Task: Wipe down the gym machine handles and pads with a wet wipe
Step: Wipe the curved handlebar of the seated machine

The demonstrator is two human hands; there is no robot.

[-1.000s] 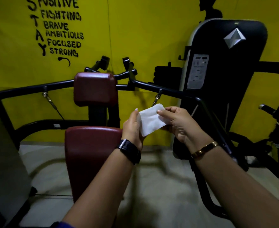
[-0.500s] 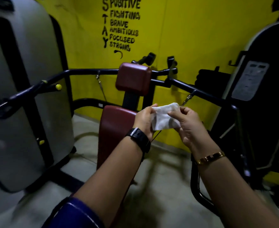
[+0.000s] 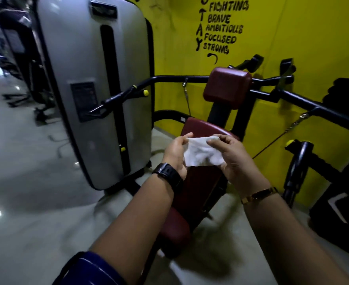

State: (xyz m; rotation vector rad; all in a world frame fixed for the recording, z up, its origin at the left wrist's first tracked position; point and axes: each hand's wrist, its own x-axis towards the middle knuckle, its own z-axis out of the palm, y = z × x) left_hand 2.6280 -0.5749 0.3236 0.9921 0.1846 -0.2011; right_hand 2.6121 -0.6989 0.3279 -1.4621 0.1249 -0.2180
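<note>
A white wet wipe (image 3: pixel 202 152) is stretched between both hands in front of me. My left hand (image 3: pixel 174 153) pinches its left edge and my right hand (image 3: pixel 234 157) pinches its right edge. Behind them stands the gym machine: a dark red back pad (image 3: pixel 198 128), a dark red head pad (image 3: pixel 227 86) above it and a red seat pad (image 3: pixel 174 229) below my left forearm. Black handles (image 3: pixel 255 61) stick up behind the head pad. A black frame bar (image 3: pixel 305 103) runs to the right.
A large grey weight-stack cover (image 3: pixel 91 79) stands on the left, with a black lever and yellow knob (image 3: pixel 145 92) in front of it. The yellow wall (image 3: pixel 292 38) with painted words lies behind. More dark machines stand at far left and right. Glossy floor (image 3: pixel 25 182) spreads left.
My view has swung left and dropped, so the grey cover now fills the left side. Both hands keep holding the wipe and have pulled it wider between them.
</note>
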